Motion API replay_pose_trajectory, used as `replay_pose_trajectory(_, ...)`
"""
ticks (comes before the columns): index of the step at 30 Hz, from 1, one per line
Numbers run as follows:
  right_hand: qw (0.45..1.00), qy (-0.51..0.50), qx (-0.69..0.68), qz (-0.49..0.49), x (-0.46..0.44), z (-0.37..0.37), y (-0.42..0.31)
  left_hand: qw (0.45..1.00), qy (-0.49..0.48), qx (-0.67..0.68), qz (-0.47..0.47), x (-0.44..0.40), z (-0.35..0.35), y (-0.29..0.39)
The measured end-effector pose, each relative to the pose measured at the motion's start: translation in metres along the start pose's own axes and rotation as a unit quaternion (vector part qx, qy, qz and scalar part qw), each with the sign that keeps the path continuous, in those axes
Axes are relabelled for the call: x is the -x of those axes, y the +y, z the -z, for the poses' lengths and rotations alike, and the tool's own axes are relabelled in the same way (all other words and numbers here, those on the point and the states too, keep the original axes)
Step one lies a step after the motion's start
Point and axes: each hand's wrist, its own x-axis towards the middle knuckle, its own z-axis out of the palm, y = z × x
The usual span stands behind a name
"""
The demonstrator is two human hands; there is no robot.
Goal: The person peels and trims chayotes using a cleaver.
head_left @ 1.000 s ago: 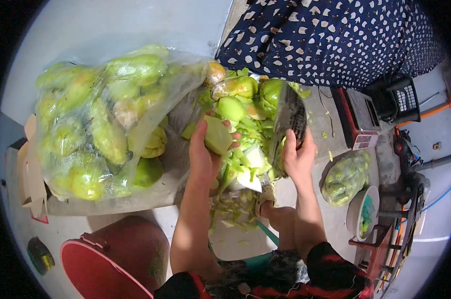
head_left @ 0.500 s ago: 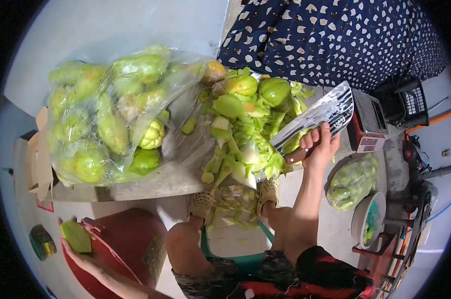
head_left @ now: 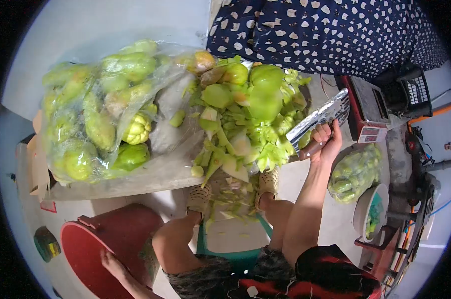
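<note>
My right hand (head_left: 326, 142) grips the brown handle of a cleaver (head_left: 321, 114), its broad shiny blade tilted up to the left beside the cuttings. My left hand (head_left: 114, 265) is at the mouth of a red bucket (head_left: 130, 226), fingers loosely stretched and nothing visible in them. Green peelings and pale cut pieces (head_left: 235, 144) lie heaped on the low work surface, with whole chayotes (head_left: 265, 77) at the back of the heap. To the left, a clear plastic bag (head_left: 93, 129) bulges with more chayotes; a ridged chayote (head_left: 137, 128) shows at its opening.
Scraps (head_left: 233, 202) litter the floor between my feet. On the right are a red scale (head_left: 367, 112), a black basket (head_left: 416, 92), a filled plastic bag (head_left: 355, 174) and a white bucket (head_left: 370, 214). Dark patterned cloth (head_left: 325, 40) hangs behind the heap.
The green piece that my left hand held is gone from it, and that hand has moved right across the bucket's mouth. My right hand and the cleaver have shifted slightly right.
</note>
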Motion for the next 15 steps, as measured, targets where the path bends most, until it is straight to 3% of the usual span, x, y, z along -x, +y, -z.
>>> replay_pose_trajectory(2,1.000,0.006,0.005,-0.021,0.002,-0.002,-0.002,0.953,0.218,-0.097,-0.186,0.028,-0.037,0.080)
replay_pose_trajectory(4,0.999,-0.011,-0.004,-0.047,0.005,-0.007,-0.003,0.945,0.153,0.050,-0.285,0.047,-0.084,0.152)
replay_pose_trajectory(5,0.999,-0.011,-0.006,-0.049,0.005,-0.004,-0.004,0.928,0.131,-0.034,-0.347,0.053,-0.106,0.178)
replay_pose_trajectory(6,0.998,-0.014,0.018,-0.062,0.003,0.004,-0.004,0.939,-0.021,0.027,-0.343,0.060,-0.134,0.205)
replay_pose_trajectory(7,0.996,-0.016,0.041,-0.075,0.002,0.008,-0.003,0.916,-0.137,0.022,-0.377,0.074,-0.163,0.243)
replay_pose_trajectory(8,0.996,-0.016,0.039,-0.076,0.002,0.006,0.000,0.847,-0.198,-0.040,-0.492,0.080,-0.191,0.275)
replay_pose_trajectory(10,0.991,0.011,0.121,-0.054,0.006,-0.004,0.010,0.772,-0.243,-0.062,-0.584,0.075,-0.257,0.304)
replay_pose_trajectory(11,0.992,0.007,0.114,-0.058,0.009,-0.010,0.013,0.733,-0.208,-0.137,-0.633,0.075,-0.287,0.319)
replay_pose_trajectory(14,0.988,0.003,0.139,-0.068,0.013,-0.016,0.027,0.699,-0.261,-0.125,-0.654,0.065,-0.363,0.341)
replay_pose_trajectory(15,0.985,-0.033,0.137,-0.094,0.009,-0.005,0.029,0.658,-0.248,-0.169,-0.691,0.060,-0.385,0.341)
